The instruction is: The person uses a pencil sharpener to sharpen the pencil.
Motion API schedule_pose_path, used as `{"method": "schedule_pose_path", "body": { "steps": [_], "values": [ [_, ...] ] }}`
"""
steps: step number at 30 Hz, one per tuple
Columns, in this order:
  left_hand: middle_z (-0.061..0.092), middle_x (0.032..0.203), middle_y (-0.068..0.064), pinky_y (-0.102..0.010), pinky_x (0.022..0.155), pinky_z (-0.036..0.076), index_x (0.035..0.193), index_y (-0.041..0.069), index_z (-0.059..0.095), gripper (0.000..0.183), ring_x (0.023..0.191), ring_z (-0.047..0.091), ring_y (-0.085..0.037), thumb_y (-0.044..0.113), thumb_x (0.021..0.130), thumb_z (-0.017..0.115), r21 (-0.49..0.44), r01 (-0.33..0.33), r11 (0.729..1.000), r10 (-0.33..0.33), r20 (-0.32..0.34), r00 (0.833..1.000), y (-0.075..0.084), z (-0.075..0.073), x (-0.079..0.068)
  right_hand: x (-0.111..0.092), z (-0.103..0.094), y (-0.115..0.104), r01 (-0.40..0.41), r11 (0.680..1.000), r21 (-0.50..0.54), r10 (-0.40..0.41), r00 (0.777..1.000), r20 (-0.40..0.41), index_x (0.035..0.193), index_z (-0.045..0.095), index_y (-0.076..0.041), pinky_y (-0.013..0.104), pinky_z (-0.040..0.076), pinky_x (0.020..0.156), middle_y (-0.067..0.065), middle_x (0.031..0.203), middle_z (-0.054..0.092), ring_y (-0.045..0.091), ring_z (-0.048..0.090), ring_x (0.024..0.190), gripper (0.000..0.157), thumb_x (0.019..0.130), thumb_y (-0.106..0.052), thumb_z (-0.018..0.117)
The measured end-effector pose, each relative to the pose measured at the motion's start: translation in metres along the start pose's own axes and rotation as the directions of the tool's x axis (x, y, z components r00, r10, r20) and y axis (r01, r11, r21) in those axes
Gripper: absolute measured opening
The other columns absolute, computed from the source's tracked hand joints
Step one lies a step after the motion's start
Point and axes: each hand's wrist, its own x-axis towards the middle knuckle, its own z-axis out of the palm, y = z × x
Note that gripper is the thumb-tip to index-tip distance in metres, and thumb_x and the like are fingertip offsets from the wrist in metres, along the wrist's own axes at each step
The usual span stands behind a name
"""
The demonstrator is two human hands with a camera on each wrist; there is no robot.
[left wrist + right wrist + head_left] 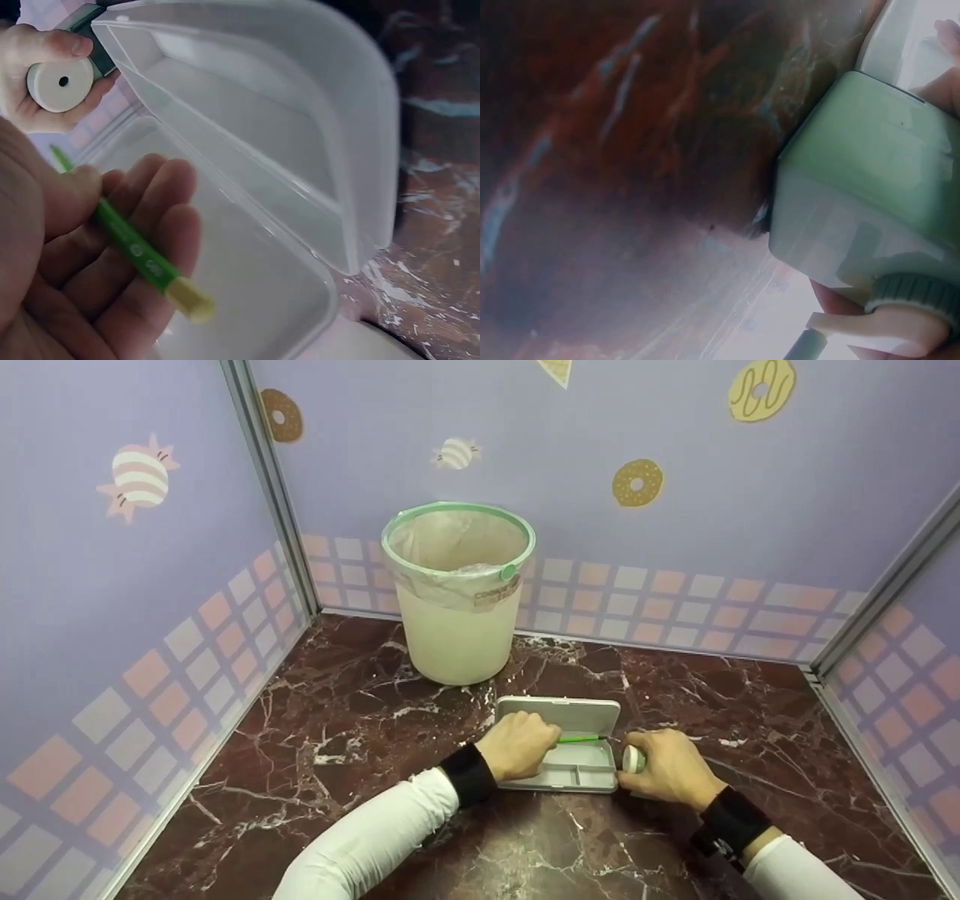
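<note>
A green pencil (581, 739) with a yellow end (189, 300) is pinched between the thumb and fingers of my left hand (520, 746). Its other end points right, toward a boxy green and white crank pencil sharpener (870, 157). My right hand (673, 769) grips this sharpener beside the case, its round white face (61, 84) with a dark central hole turned to the pencil. Below the left hand lies a white pencil case (556, 709), lid raised at the back, with divided compartments in its tray. The sharpener's crank handle (885, 328) shows in the right wrist view.
Behind the case stands a cream bin (461, 641) with a green rim and a plastic liner. Purple patterned wall panels (570, 510) enclose the dark red marbled tabletop (375, 720) at the back and both sides.
</note>
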Motion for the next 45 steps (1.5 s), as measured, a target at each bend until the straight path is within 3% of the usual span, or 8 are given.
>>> {"method": "schedule_pose_path", "body": {
  "steps": [4,9,17,21,31,45],
  "values": [
    [0.076,0.077,0.003,-0.035,0.064,0.066,0.09,0.017,0.071,0.011,0.066,0.073,-0.019,0.009,0.089,0.078,-0.016,-0.01,1.0,0.009,-0.034,0.999,0.0,0.0,-0.002,0.001,0.0,0.0,0.0,1.0,0.006,0.0,1.0,0.001,0.076,0.061,-0.029,0.027,0.042,0.054,-0.017,0.063,0.057,0.003,0.051,0.06,0.033,0.071,-0.036,0.093],
    [0.07,0.071,0.001,-0.032,0.059,0.061,0.094,0.014,0.067,0.008,0.059,0.063,-0.016,0.013,0.101,0.071,-0.119,0.027,0.993,-0.035,-0.068,0.997,0.003,0.0,-0.002,0.001,0.002,0.0,0.012,1.0,0.003,-0.012,1.0,0.004,0.079,0.064,-0.027,0.027,0.044,0.055,-0.017,0.064,0.058,0.003,0.053,0.06,0.032,0.073,-0.037,0.094],
    [0.085,0.089,0.003,-0.026,0.062,0.064,0.103,0.014,0.071,0.008,0.069,0.079,-0.017,0.018,0.109,0.067,-0.324,0.084,0.942,-0.12,-0.095,0.988,0.005,0.007,0.001,0.0,0.0,0.002,0.019,1.0,0.004,-0.019,1.0,-0.001,0.078,0.061,-0.028,0.025,0.039,0.055,-0.019,0.062,0.055,-0.001,0.047,0.057,0.031,0.073,-0.034,0.091],
    [0.085,0.088,0.001,-0.026,0.061,0.063,0.103,0.012,0.07,0.014,0.069,0.08,-0.018,0.019,0.112,0.063,-0.395,0.07,0.916,-0.134,-0.136,0.982,0.003,0.009,0.0,0.0,0.0,0.002,0.018,1.0,0.007,-0.018,1.0,-0.004,0.077,0.06,-0.028,0.025,0.039,0.055,-0.019,0.062,0.055,-0.001,0.047,0.058,0.033,0.073,-0.035,0.092],
    [0.071,0.069,0.001,-0.021,0.048,0.048,0.1,0.012,0.067,0.016,0.054,0.058,-0.009,0.022,0.112,0.063,-0.353,0.04,0.935,-0.114,-0.192,0.975,-0.002,0.009,-0.002,0.0,0.001,0.002,0.012,1.0,-0.005,-0.012,1.0,-0.003,0.078,0.062,-0.027,0.026,0.042,0.055,-0.017,0.063,0.057,0.001,0.05,0.059,0.032,0.073,-0.036,0.092],
    [0.067,0.067,0.006,-0.014,0.043,0.035,0.098,0.014,0.066,0.018,0.049,0.049,-0.003,0.027,0.11,0.069,-0.223,-0.009,0.975,-0.057,-0.289,0.956,-0.007,0.011,-0.006,0.0,0.002,0.002,0.015,1.0,-0.008,-0.015,1.0,-0.002,0.077,0.06,-0.027,0.026,0.04,0.055,-0.018,0.062,0.055,0.001,0.048,0.058,0.033,0.073,-0.036,0.091]
  ]
}}
